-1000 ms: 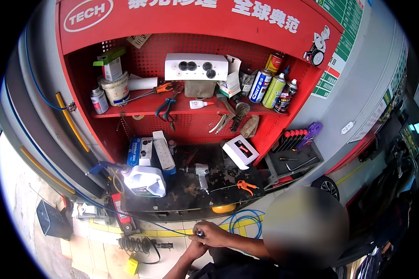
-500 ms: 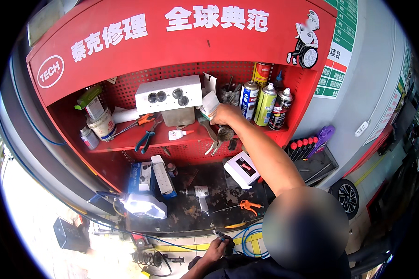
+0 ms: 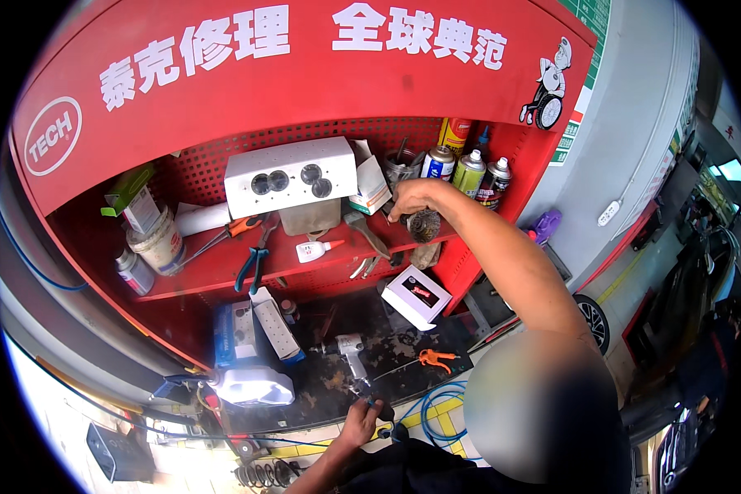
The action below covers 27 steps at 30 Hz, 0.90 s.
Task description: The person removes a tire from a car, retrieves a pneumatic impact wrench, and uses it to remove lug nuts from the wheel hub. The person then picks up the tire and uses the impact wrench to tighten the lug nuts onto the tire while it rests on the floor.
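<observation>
My right hand (image 3: 413,198) reaches onto the red shelf, its fingers curled at a round, grey-brown, bristly-looking piece (image 3: 424,225). The fingers partly hide how it is gripped. Just left of them stand a white box (image 3: 372,188) and a flat brush (image 3: 366,234). Down at the front of the workbench, my left hand (image 3: 359,423) is closed around a dark hand tool (image 3: 377,410); most of its shape is hidden. Beyond this hand a silver impact wrench (image 3: 351,356) lies on the bench, with an orange-handled blow gun (image 3: 436,360) to its right.
Spray cans (image 3: 468,174) crowd the shelf's right end. Pliers (image 3: 253,262), a glue bottle (image 3: 316,250) and a white tub (image 3: 156,241) sit further left. A white jug (image 3: 253,385) and a white box (image 3: 417,296) are on the black bench (image 3: 313,391). A blue hose (image 3: 428,412) coils on the floor.
My right hand has moved right along the shelf, away from the white box, and the round bristly piece has shifted with it. My left hand has come closer to the bench. The view has tilted.
</observation>
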{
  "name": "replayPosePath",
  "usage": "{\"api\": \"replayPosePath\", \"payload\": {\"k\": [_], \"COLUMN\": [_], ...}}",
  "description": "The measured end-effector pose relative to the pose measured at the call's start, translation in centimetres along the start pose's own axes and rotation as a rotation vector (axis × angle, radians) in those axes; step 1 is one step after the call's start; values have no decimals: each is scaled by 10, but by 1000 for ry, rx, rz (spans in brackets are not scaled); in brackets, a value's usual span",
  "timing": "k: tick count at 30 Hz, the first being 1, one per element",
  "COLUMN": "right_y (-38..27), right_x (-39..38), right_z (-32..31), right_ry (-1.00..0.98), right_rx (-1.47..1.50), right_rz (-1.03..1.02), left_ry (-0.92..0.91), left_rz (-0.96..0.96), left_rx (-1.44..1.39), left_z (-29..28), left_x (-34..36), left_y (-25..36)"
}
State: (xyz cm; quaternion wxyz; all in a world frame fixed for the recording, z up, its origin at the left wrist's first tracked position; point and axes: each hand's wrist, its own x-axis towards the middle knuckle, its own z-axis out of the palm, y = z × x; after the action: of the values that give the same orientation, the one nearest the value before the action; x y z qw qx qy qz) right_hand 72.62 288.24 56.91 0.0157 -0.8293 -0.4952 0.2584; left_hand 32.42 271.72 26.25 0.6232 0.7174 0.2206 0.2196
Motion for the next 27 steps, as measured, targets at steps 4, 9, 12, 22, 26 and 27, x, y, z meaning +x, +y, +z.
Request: {"api": "replayPosePath", "payload": {"k": [4, 9, 12, 22, 26, 27], "right_y": [19, 22, 59, 79, 52, 49], "right_x": [-32, -112, -142, -405, -502, -524], "right_z": [-9, 1, 28, 302, 401, 435], "right_ry": [-77, -59, 19, 404, 290, 333], "right_rx": [214, 641, 855, 1142, 1514, 1619], "right_rz": [20, 36, -10, -86, 69, 111], "left_ry": [-10, -100, -177, -595, -826, -860], "left_rz": [74, 203, 164, -215, -10, 89], "left_rx": [-80, -171, -342, -785, -364, -191], "left_z": [-28, -42, -22, 91, 132, 147], "left_x": [53, 117, 130, 48, 16, 6], "left_y": [34, 84, 67, 48, 36, 27]}}
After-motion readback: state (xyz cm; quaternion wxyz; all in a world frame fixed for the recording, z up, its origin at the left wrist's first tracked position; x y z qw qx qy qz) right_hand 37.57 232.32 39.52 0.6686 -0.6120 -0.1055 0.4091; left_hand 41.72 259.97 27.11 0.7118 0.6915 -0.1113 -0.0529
